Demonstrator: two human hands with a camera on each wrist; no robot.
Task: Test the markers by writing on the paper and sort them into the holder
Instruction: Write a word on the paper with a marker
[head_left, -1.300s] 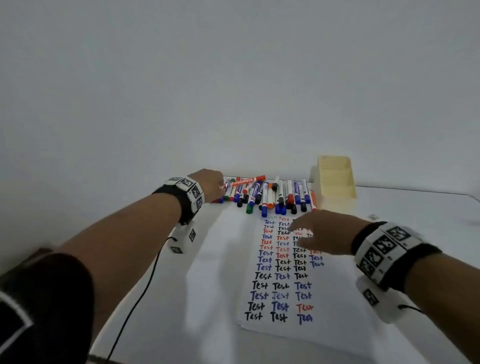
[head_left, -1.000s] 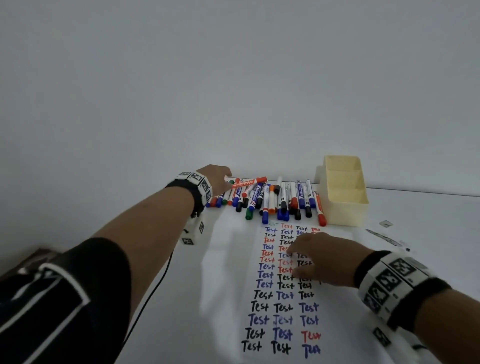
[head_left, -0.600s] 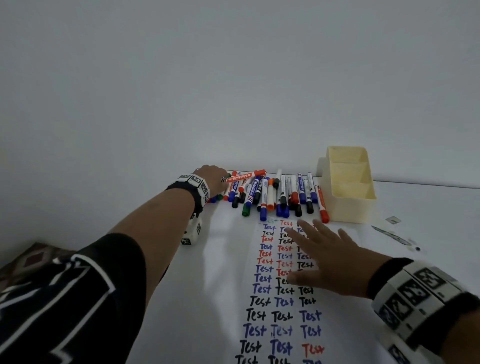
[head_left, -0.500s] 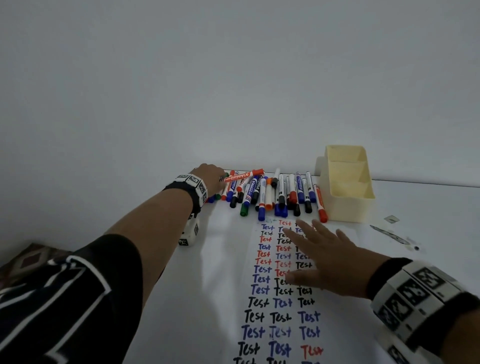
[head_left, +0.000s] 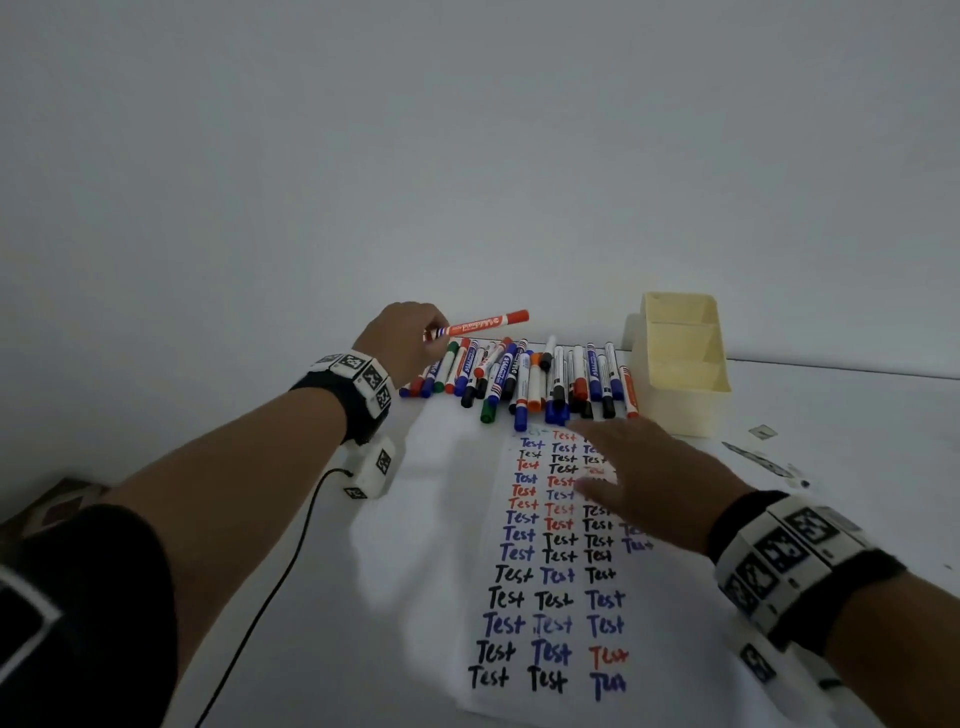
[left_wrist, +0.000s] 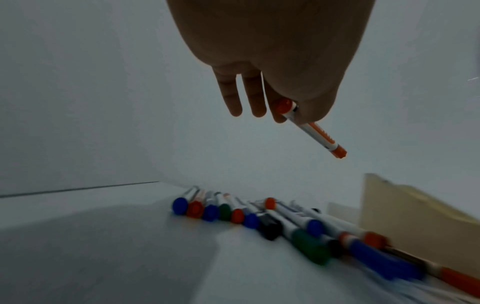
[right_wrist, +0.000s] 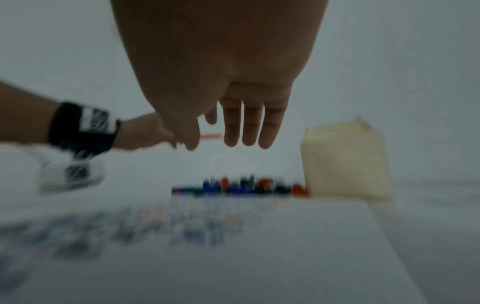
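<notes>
Our left hand (head_left: 402, 338) pinches one end of an orange marker (head_left: 480, 326) between thumb and forefinger, its other fingers (left_wrist: 231, 96) hanging straight and loose, while our right hand (head_left: 644, 478) hovers flat and empty, fingers straight and together, over the upper rows of writing on the paper (head_left: 561, 545). Compared with half a second ago, the orange marker has come up off the heap and now floats clear above it, its capped far end pointing away from the left hand toward the holder; before, it lay across the top of the other markers with the left hand just closing on it. The right hand has slid forward over the paper since then, its fingertips now close to the near ends of the markers (head_left: 540, 379), and its fingers have drawn together from the earlier spread. The markers lie side by side in a loose row just beyond the right fingertips and below and to the right of the left hand, with blue, red, green, black and orange caps. The holder (head_left: 680, 364), a pale yellow box with three stepped compartments, stands past the right hand, touching or just beside the rightmost marker; as far as we can see into it, all three compartments hold no markers. A black cable (head_left: 270, 587) trails back from the left wrist along the table (head_left: 857, 415).
</notes>
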